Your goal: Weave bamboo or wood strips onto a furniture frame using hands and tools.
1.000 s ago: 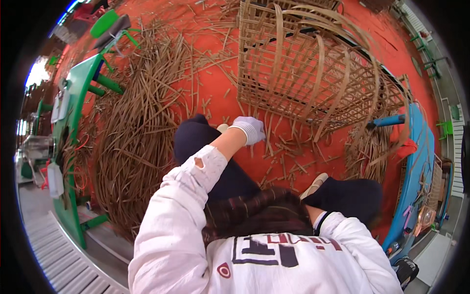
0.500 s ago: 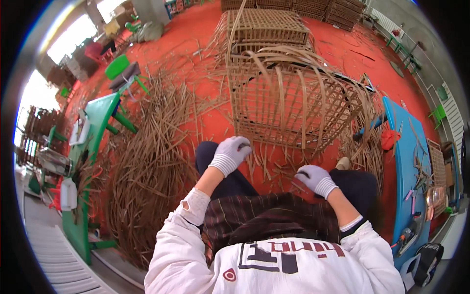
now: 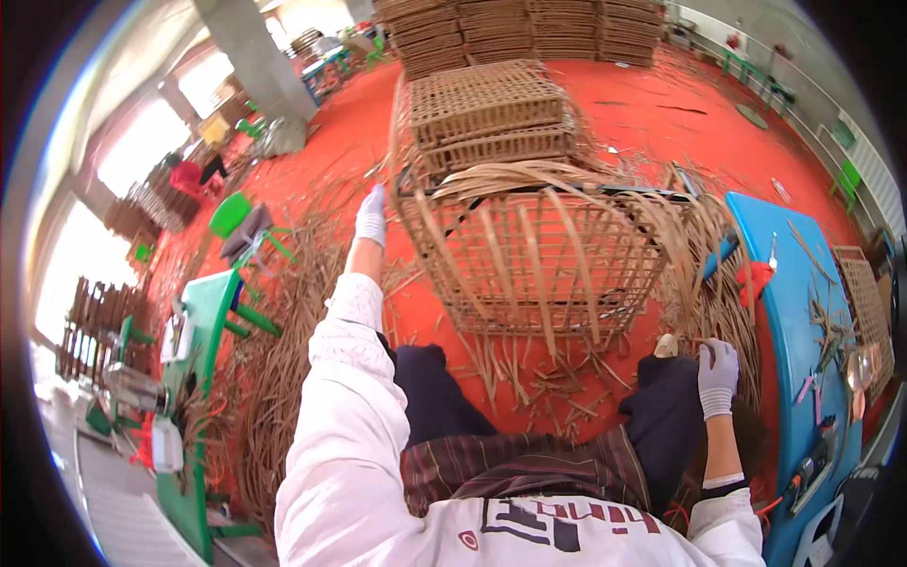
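A woven basket frame (image 3: 539, 274) of brown strips, with a dark upper rim and loose strips arching over its near side, stands on the floor in front of my knees. My left hand (image 3: 371, 217), in a pale glove, is stretched far forward just left of the frame's upper left corner. Its fingers point ahead, seen edge-on, and nothing shows in them. Beside my right knee is my right hand (image 3: 719, 373), also gloved, its fingers loosely bent and slightly apart, close to a bundle of brown strips (image 3: 746, 350). I see nothing held in it.
A heap of strips (image 3: 283, 378) lies to my left, by a green table (image 3: 203, 331). A blue table (image 3: 779, 283) with small tools stands at my right. Behind the frame are finished woven panels (image 3: 487, 99) and tall stacks (image 3: 529, 33). Strip scraps litter the red floor (image 3: 416, 312).
My left hand has reached forward and left, alongside the basket frame. My right hand has moved right and back to beside my knee. The view has tilted upward.
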### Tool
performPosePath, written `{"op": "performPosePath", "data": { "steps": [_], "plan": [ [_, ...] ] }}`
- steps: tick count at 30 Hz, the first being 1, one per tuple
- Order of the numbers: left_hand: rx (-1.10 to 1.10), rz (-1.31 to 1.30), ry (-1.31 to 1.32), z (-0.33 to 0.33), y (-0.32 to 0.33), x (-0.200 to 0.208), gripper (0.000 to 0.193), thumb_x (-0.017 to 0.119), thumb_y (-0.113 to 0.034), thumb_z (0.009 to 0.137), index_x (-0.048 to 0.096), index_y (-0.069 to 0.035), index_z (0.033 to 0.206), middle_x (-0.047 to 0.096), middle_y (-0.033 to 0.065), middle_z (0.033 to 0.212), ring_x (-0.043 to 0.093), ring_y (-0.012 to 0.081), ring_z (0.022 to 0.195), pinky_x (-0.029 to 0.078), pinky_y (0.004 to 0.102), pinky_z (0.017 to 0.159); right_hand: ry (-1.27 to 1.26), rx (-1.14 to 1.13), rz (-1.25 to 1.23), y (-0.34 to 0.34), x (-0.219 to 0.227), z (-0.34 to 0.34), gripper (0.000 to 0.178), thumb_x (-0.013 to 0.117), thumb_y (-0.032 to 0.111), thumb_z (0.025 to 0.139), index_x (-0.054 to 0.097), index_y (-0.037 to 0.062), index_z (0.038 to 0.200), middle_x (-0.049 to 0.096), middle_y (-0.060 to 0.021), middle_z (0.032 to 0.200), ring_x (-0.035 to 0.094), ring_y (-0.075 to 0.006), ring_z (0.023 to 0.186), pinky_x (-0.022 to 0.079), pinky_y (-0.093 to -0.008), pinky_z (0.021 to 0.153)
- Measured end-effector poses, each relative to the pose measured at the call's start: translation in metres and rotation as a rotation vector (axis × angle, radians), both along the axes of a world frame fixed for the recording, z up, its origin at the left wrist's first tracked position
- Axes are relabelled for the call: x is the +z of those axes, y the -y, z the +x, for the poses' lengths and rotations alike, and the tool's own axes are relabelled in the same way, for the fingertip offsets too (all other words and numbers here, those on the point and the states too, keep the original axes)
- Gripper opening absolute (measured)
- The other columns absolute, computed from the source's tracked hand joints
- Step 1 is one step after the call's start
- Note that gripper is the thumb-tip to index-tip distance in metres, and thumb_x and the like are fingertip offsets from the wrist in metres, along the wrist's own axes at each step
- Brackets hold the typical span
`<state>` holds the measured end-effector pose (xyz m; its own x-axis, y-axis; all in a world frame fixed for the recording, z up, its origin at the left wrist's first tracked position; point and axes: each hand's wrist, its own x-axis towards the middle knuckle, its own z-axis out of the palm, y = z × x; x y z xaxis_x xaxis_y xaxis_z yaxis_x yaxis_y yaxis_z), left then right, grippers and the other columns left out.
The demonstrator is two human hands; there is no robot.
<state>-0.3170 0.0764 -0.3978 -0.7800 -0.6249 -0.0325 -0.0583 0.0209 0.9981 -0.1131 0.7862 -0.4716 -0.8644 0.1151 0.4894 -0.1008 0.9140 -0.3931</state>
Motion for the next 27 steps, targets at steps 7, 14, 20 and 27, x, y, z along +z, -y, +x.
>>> {"op": "performPosePath", "data": {
  "steps": [7, 14, 20, 27],
  "plan": [
    [0.011, 0.225, -0.029, -0.029, -0.015, -0.04, 0.062, 0.046, -0.071, 0.094, 0.069, -0.014, 0.098, 0.067, 0.0021, 0.084, 0.058, 0.0159, 0.063, 0.045, 0.0294, 0.053, 0.054, 0.005, -0.224, -0.018, -0.001, -0.018, 0.019, 0.064, 0.017, 0.093, 0.068, 0.0023, 0.103, 0.067, -0.0156, 0.104, 0.063, -0.0363, 0.099, 0.049, -0.0402, 0.09],
    [0.012, 0.433, -0.226, 0.066, -0.086, -0.016, 0.038, 0.063, -0.053, 0.095, 0.065, -0.015, 0.088, 0.062, -0.0009, 0.074, 0.057, 0.0124, 0.066, 0.048, 0.0292, 0.059, 0.334, 0.042, -0.711, -0.041, -0.045, -0.15, 0.037, 0.059, 0.025, 0.101, 0.059, 0.0007, 0.128, 0.066, -0.0101, 0.123, 0.065, -0.0222, 0.106, 0.051, -0.0324, 0.091],
    [0.088, 0.29, -0.257, 0.162, -0.145, 0.004, 0.041, 0.06, -0.051, 0.098, 0.066, -0.01, 0.099, 0.064, 0.0041, 0.083, 0.062, 0.0179, 0.074, 0.053, 0.0324, 0.074, 0.215, 0.478, -1.065, -0.026, -0.068, -0.235, 0.039, 0.049, 0.032, 0.104, 0.054, 0.0073, 0.134, 0.066, -0.0082, 0.117, 0.065, -0.0205, 0.093, 0.054, -0.0333, 0.08],
    [0.114, 0.449, -0.125, 0.243, -0.145, -0.031, 0.046, 0.057, -0.051, 0.099, 0.061, -0.007, 0.111, 0.061, 0.007, 0.081, 0.061, 0.0192, 0.068, 0.054, 0.0342, 0.065, 0.56, 0.287, -1.475, -0.04, -0.045, -0.238, 0.029, 0.051, 0.031, 0.103, 0.065, 0.0083, 0.112, 0.068, -0.0048, 0.089, 0.065, -0.0182, 0.07, 0.054, -0.0317, 0.061]
  ]
}}
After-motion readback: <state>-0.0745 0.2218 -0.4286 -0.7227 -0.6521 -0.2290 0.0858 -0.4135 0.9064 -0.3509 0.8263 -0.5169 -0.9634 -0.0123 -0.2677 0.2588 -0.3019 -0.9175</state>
